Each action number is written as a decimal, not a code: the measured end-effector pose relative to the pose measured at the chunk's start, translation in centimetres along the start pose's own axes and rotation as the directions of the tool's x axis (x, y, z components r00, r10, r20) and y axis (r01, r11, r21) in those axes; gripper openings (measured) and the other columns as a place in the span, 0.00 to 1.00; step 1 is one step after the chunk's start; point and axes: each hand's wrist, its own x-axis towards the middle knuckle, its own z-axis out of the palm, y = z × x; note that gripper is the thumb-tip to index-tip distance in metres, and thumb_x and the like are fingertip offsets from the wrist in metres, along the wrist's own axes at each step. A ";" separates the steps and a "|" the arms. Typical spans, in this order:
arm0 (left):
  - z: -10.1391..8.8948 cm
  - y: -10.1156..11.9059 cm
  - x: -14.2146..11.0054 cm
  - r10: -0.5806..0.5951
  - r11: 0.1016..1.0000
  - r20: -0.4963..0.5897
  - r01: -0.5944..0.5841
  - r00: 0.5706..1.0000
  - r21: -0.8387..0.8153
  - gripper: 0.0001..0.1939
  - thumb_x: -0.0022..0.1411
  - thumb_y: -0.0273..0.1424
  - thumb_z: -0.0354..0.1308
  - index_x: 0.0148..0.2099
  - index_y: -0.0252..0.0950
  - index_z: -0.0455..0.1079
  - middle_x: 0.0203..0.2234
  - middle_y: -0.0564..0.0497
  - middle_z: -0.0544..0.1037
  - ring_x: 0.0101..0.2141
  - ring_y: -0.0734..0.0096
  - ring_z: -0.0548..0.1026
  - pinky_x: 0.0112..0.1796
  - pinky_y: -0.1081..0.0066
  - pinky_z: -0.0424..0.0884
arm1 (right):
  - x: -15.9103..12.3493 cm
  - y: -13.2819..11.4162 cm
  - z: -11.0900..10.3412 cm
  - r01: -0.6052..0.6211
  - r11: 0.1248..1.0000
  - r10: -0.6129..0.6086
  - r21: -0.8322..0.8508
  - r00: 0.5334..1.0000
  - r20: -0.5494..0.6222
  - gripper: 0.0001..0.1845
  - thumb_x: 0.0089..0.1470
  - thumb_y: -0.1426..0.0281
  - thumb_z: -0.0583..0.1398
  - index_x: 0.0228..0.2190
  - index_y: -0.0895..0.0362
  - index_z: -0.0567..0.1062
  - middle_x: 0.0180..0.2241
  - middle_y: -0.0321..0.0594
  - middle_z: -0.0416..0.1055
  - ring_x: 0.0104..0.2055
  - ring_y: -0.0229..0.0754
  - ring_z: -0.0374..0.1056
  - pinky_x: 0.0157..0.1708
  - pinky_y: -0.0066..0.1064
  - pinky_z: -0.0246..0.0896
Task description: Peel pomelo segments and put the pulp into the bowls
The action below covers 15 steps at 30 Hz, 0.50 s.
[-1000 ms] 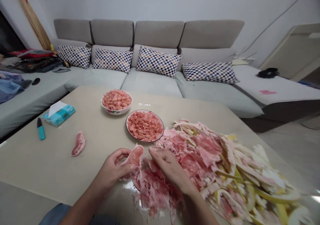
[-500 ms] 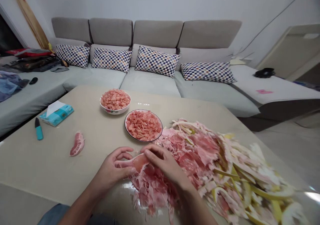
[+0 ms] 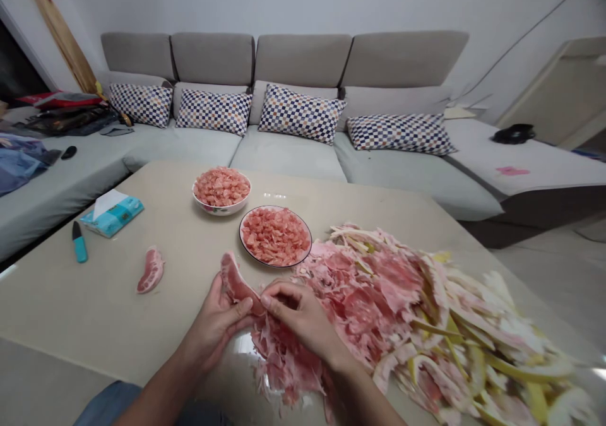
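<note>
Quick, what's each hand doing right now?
Left hand: closed, holding a pink pomelo segment.
Right hand: closed, pinching that segment's lower end.

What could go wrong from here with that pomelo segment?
The pomelo segment is held only by the fingers of the left hand and right hand, so it could slip onto the membrane pile. That pile sits against the plate of pulp, so scraps might get in. Peel strips could slide off the table.
</note>
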 end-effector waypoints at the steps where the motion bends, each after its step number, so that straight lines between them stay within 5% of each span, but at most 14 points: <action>1: 0.0 0.0 0.0 0.045 0.999 -0.006 -0.045 0.999 0.015 0.39 0.55 0.26 0.66 0.63 0.45 0.50 0.41 0.49 0.75 0.43 0.65 0.76 0.48 0.61 0.71 | -0.1 -0.1 0.0 0.010 0.999 -0.010 -0.033 1.000 -0.009 0.12 0.54 0.63 0.62 0.25 0.58 0.78 0.26 0.38 0.72 0.29 0.39 0.66 0.31 0.29 0.60; 4: 0.0 0.0 0.1 0.139 0.988 -0.001 -0.139 0.990 0.069 0.41 0.52 0.26 0.67 0.63 0.44 0.52 0.48 0.47 0.74 0.49 0.64 0.73 0.49 0.67 0.69 | -0.2 -0.4 0.1 0.027 0.994 -0.030 -0.105 0.999 -0.027 0.09 0.53 0.66 0.62 0.29 0.58 0.80 0.28 0.40 0.74 0.30 0.40 0.68 0.30 0.29 0.60; 10: -0.2 -0.2 0.3 0.131 0.983 0.047 -0.136 0.990 0.123 0.44 0.50 0.26 0.68 0.65 0.44 0.50 0.48 0.46 0.75 0.49 0.62 0.73 0.48 0.67 0.69 | -0.5 -0.6 0.2 -0.024 0.984 0.014 -0.179 0.998 -0.054 0.06 0.48 0.74 0.60 0.24 0.58 0.79 0.22 0.36 0.71 0.23 0.35 0.62 0.23 0.25 0.53; 15: -0.2 -0.4 0.2 0.115 0.989 0.117 -0.125 0.986 0.083 0.45 0.52 0.25 0.68 0.66 0.44 0.48 0.49 0.45 0.74 0.47 0.64 0.74 0.48 0.68 0.68 | -0.2 0.1 0.3 -0.188 0.978 0.186 0.090 0.982 0.035 0.05 0.44 0.70 0.59 0.21 0.59 0.74 0.19 0.32 0.67 0.21 0.33 0.58 0.22 0.24 0.51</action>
